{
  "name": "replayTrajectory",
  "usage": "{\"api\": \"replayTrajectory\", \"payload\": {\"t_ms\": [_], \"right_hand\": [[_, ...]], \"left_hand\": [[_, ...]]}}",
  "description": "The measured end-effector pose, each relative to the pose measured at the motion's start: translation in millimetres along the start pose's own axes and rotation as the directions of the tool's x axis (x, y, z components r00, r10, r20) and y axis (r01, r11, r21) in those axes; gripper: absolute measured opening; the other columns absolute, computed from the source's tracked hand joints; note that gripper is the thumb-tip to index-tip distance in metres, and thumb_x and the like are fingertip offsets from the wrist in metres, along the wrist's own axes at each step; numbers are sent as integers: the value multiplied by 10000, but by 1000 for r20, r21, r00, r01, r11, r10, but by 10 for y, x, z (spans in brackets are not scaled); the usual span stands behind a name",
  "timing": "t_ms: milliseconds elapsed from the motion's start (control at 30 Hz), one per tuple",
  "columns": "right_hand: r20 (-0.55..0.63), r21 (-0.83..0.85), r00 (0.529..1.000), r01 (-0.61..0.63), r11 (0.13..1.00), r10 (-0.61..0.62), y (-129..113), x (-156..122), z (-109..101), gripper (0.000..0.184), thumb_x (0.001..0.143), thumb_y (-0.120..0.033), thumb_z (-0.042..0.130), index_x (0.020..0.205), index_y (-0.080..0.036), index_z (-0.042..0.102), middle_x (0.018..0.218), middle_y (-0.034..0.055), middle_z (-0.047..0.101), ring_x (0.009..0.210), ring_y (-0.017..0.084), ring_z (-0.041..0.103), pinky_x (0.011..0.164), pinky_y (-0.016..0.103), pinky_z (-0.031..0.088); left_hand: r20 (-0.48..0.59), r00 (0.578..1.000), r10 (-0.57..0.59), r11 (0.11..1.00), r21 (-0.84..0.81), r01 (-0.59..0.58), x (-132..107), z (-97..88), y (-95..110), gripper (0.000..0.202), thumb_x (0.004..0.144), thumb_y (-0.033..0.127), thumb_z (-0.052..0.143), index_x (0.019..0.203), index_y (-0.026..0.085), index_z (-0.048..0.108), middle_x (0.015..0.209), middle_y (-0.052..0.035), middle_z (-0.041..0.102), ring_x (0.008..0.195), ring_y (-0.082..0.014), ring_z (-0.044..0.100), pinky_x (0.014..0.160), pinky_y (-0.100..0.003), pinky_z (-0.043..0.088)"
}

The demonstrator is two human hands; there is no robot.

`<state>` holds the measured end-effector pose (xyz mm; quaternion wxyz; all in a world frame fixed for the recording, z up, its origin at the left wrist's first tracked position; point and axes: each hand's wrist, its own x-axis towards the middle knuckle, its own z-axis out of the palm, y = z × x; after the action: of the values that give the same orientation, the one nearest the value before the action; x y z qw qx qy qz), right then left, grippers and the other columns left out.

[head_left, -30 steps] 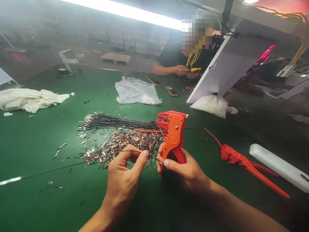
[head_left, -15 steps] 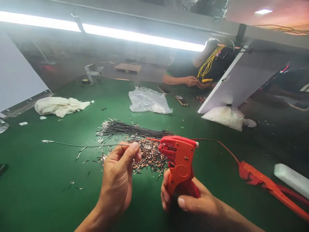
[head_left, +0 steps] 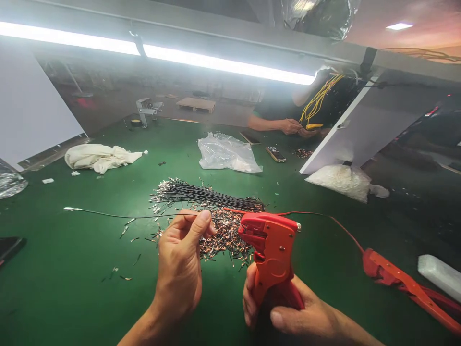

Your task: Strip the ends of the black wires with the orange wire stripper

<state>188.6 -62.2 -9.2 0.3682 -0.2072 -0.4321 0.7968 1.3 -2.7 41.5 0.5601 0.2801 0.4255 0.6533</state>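
Between thumb and fingers, my left hand (head_left: pixel 182 259) pinches a thin black wire (head_left: pixel 118 216). A silvery terminal sits on the wire's far left end, and its right end runs to the jaws of the wire stripper. My right hand (head_left: pixel 298 302) is wrapped round the handles of this red and orange wire stripper (head_left: pixel 277 245), which stands upright with its jaws facing left. Whether the jaws grip the wire I cannot tell. Behind the hands lies a bundle of black wires (head_left: pixel 205 194). A heap of wire scraps (head_left: pixel 226 235) with copper ends spreads in front of it.
A second red tool (head_left: pixel 406 283) lies at the right, beside a pale block (head_left: pixel 439 276). Farther back are a plastic bag (head_left: pixel 228 154), a white cloth (head_left: pixel 103 157), a phone (head_left: pixel 275 154) and a bag of white bits (head_left: pixel 342 180). Across the table a person's hands (head_left: pixel 291 126) hold yellow wires.
The view has shifted slightly, so the scene sits a little to the right. The stripper's jaws are a little lower. Both hands keep their hold.
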Motion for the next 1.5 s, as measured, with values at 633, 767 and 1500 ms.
{"api": "replayTrajectory", "payload": {"t_ms": [633,767,1500], "right_hand": [[25,-3,1000,7,1000,-7,0,23,-49,389,813,-333,733,1103,-140,562,918,78,579,830,189,554,771,357,399],[19,23,1000,10,1000,-10,1,20,-66,397,812,-312,736,1127,-146,560,926,74,590,838,186,568,781,359,403],[1,113,999,34,993,-34,55,25,-115,435,755,-314,735,1114,-145,556,926,78,615,885,233,610,807,397,432]], "left_hand": [[-11,991,134,987,89,-132,-39,-15,-104,206,727,336,780,661,191,649,626,38,590,640,-73,526,641,-163,433],[-38,990,134,989,73,-131,-49,-11,-102,208,701,345,799,668,193,660,630,37,590,641,-77,529,632,-161,440],[7,1000,17,999,44,-17,-115,21,-105,282,605,411,863,660,191,696,623,26,609,616,-75,534,617,-155,458]]}}
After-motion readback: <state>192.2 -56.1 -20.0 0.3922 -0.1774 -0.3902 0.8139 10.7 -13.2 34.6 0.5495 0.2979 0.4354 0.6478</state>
